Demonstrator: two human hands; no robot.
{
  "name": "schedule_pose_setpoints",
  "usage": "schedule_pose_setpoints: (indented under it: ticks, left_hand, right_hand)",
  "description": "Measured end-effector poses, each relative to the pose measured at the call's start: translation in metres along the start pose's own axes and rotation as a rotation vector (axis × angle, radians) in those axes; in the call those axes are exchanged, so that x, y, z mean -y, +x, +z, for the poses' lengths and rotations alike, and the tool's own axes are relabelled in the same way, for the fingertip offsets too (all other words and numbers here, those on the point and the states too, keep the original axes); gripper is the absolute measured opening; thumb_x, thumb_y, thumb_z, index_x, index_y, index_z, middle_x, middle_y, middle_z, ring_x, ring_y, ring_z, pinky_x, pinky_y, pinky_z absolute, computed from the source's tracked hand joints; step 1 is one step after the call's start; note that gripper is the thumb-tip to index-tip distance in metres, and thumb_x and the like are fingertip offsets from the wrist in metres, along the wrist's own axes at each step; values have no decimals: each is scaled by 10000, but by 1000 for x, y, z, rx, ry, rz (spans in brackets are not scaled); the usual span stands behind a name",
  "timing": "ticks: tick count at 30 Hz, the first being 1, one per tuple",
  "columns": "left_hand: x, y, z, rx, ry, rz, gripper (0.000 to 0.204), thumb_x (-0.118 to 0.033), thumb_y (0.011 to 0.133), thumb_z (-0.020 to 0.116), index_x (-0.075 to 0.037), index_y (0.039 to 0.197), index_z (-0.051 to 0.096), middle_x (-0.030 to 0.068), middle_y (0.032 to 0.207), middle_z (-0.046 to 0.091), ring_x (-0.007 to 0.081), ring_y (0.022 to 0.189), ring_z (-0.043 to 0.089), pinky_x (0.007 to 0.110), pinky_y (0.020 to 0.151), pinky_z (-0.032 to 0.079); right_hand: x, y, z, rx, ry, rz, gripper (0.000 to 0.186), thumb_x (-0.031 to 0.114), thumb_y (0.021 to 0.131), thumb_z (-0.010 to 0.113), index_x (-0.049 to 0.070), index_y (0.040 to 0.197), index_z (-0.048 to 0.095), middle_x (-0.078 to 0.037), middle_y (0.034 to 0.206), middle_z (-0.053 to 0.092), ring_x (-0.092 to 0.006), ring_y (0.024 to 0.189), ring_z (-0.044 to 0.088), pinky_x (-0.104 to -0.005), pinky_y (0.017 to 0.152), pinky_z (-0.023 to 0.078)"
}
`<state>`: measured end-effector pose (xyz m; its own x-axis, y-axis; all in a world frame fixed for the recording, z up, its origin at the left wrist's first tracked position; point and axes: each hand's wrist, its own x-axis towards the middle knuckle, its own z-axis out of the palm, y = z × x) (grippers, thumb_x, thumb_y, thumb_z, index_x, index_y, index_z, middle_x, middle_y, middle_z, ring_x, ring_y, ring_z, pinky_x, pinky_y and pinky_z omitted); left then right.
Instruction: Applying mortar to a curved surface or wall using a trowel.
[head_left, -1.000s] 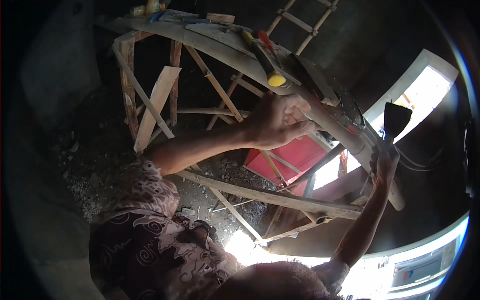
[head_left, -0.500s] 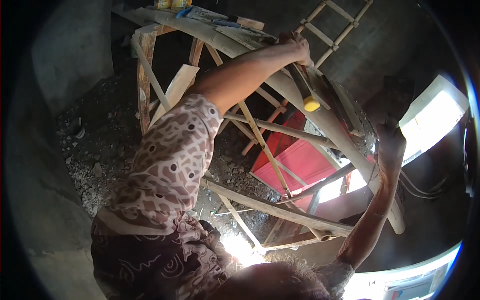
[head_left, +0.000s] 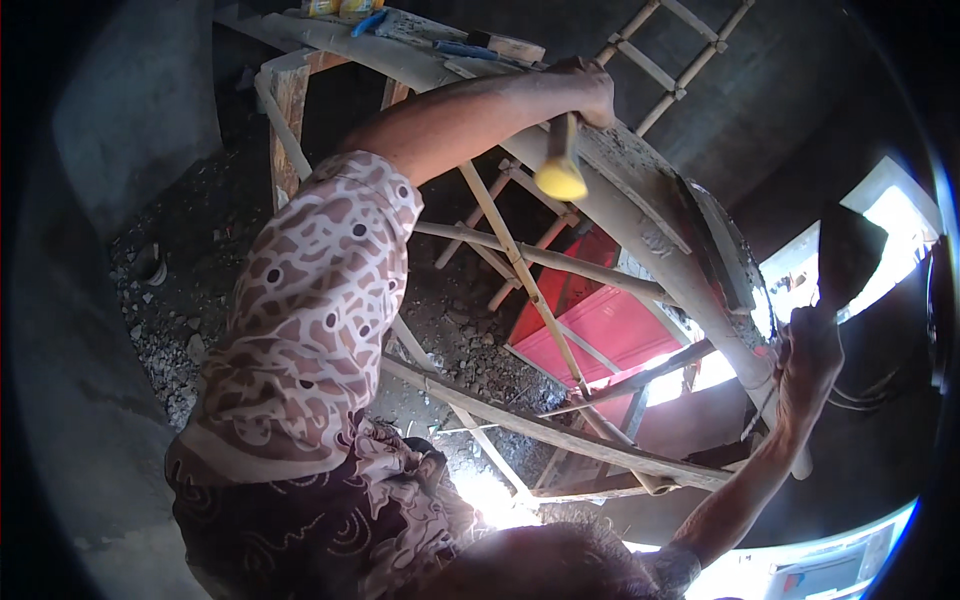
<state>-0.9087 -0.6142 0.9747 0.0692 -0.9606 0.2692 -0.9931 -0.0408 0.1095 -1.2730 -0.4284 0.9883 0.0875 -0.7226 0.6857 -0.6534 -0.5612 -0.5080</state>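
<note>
Above the scaffold planks (head_left: 640, 170), my left hand (head_left: 588, 92) is closed round a tool with a yellow end (head_left: 561, 180). A short dark stem leads from the fist to that yellow end, and the rest of the tool is hidden. At the right, my right hand (head_left: 810, 350) grips a trowel (head_left: 850, 255). Its dark, broad blade points up, seen against the bright opening. Beside this hand runs a thick bamboo pole (head_left: 690, 285), which edges the planks. A long narrow board (head_left: 722, 250) lies on the planks between my hands.
A bamboo ladder (head_left: 665, 70) leans beyond the planks. Wooden posts and crossed poles (head_left: 520, 250) stand below, over rubble (head_left: 180, 360). A red panel (head_left: 600, 330) is underneath. A wooden block (head_left: 507, 46), a blue-handled tool (head_left: 465, 49) and yellow containers (head_left: 340, 8) lie at the far end.
The yellow-ended tool has swung left and up with my left hand. My right hand has moved down and right, and the trowel blade now shows against the bright opening.
</note>
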Motion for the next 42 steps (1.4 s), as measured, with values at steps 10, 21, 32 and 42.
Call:
schedule_pose_setpoints:
  ticks: [10, 21, 32, 42]
  left_hand:
    - [69, 6, -6, -145, -96, 192, 433, -396, 723, 745, -33, 955, 701, 156, 951, 724, 285, 933, 706, 422, 842, 551]
    - [216, 36, -53, -384, -222, 14, 342, -320, 742, 721, 4, 834, 659, 202, 808, 689, 302, 811, 694, 428, 682, 523]
    - [326, 94, 5, -251, 137, 78, 511, -286, 754, 685, 98, 1072, 573, 299, 880, 656, 380, 857, 683, 477, 688, 532]
    - [256, 72, -24, -251, -43, 331, 581, -392, 856, 643, 64, 1205, 558, 278, 1080, 668, 362, 962, 676, 481, 777, 528]
  right_hand:
    - [0, -21, -19, -195, 12, 146, 155, 218, 946, 676, 74, 970, 624, 63, 607, 463, 14, 442, 374, -178, 368, 240]
    - [3, -31, -32, -316, -47, 205, 237, 232, 922, 713, 78, 1093, 657, 53, 699, 557, 19, 469, 411, -156, 375, 278]
    - [30, -11, 4, -241, -194, 263, 264, 283, 929, 697, 62, 1068, 658, 55, 641, 517, 8, 455, 373, -175, 390, 301]
    - [82, 33, 80, 99, 69, 135, 179, 260, 965, 646, 104, 891, 598, 47, 548, 456, -7, 386, 351, -199, 349, 257]
